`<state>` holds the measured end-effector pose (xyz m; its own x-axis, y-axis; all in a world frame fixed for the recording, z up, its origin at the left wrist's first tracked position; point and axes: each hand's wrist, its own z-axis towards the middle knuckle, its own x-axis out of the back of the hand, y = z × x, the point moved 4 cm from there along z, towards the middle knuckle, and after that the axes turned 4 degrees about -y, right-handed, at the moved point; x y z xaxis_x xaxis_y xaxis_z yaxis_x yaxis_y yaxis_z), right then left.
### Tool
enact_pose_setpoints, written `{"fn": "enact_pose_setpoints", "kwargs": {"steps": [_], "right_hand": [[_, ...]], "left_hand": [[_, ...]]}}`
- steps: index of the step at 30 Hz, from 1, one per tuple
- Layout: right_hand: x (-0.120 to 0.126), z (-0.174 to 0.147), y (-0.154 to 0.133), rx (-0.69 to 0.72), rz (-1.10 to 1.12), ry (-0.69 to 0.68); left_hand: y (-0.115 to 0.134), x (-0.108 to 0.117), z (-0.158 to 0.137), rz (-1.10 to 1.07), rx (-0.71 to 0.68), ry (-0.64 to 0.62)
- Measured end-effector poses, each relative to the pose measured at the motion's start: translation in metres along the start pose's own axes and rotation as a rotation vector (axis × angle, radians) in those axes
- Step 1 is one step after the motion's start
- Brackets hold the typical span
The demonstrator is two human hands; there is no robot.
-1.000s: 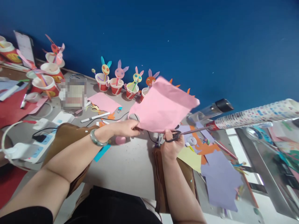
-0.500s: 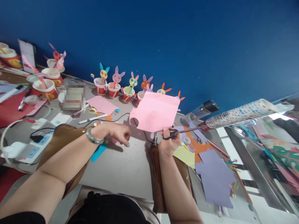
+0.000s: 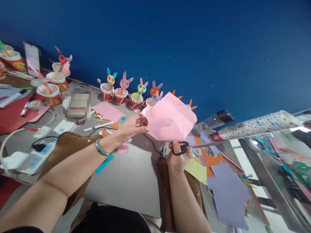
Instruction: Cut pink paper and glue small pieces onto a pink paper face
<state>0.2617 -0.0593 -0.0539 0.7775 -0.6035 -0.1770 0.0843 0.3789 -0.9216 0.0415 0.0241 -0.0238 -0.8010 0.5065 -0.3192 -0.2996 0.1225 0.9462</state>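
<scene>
My right hand (image 3: 178, 158) is closed around black-handled scissors (image 3: 183, 148), whose blades point off to the right. The same hand pinches the lower edge of a sheet of pink paper (image 3: 171, 118), held up above the table. At the sheet's left edge is a rounded cut-out notch. My left hand (image 3: 134, 125), with a bangle on its wrist, is at that notch, its fingers curled behind the edge and its thumb in front. Below it, a pink paper circle (image 3: 122, 149) lies on the table, near a blue paper strip (image 3: 104, 164).
Paper cups with rabbit figures (image 3: 121, 95) stand along the blue wall. Right of the sheet lie a clear bottle (image 3: 211, 121), a long stack of cups (image 3: 252, 124) and purple paper (image 3: 228, 194). A power strip (image 3: 36, 160) and brown cushions (image 3: 57, 161) flank my arms.
My left hand has risen from over the table to the pink paper's left edge. The sheet has tilted and bent, and my right hand still has the scissors.
</scene>
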Motion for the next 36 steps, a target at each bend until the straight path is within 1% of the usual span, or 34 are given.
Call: {"fn": "enact_pose_setpoints", "kwargs": {"steps": [2,4,6,7,9,11,15,18,20,23,26,28,32,36], "right_hand": [[-0.001,0.0,0.0,0.008,-0.008,-0.005],[-0.001,0.0,0.0,0.017,-0.012,-0.012],[-0.001,0.0,0.001,0.028,-0.015,-0.027],[0.0,-0.001,0.001,0.035,-0.019,-0.033],[0.001,-0.002,0.002,0.052,-0.042,-0.037],[0.003,-0.003,0.003,0.062,-0.074,-0.043],[0.007,-0.003,0.007,0.056,-0.098,-0.038],[0.008,-0.001,0.01,0.054,-0.142,-0.021],[0.009,0.0,0.011,0.058,-0.184,-0.005],[0.007,0.001,0.011,0.051,-0.187,0.022],[0.002,0.001,0.01,0.016,-0.122,-0.003],[-0.002,0.0,0.012,-0.034,-0.065,-0.034],[-0.008,-0.004,0.014,-0.107,-0.01,-0.109],[-0.012,-0.01,0.012,-0.133,0.018,-0.186]], "left_hand": [[0.004,0.005,0.0,-0.072,-0.072,0.071],[0.008,0.012,0.0,-0.12,-0.114,0.147],[0.011,0.018,-0.001,-0.147,-0.122,0.206],[0.012,0.02,-0.001,-0.15,-0.102,0.211],[0.013,0.019,-0.001,-0.122,-0.032,0.179],[0.013,0.015,-0.003,-0.037,0.058,0.125],[0.013,0.004,-0.009,0.227,0.234,0.005],[0.015,0.003,-0.012,0.394,0.345,-0.018],[0.016,0.004,-0.013,0.478,0.379,-0.021],[0.016,0.001,-0.012,0.52,0.355,-0.064],[0.011,0.001,-0.011,0.361,0.325,0.009],[0.008,0.001,-0.01,0.223,0.267,0.058],[0.0,0.0,-0.005,-0.033,0.139,0.077],[-0.011,-0.006,0.0,-0.239,0.114,0.098]]}}
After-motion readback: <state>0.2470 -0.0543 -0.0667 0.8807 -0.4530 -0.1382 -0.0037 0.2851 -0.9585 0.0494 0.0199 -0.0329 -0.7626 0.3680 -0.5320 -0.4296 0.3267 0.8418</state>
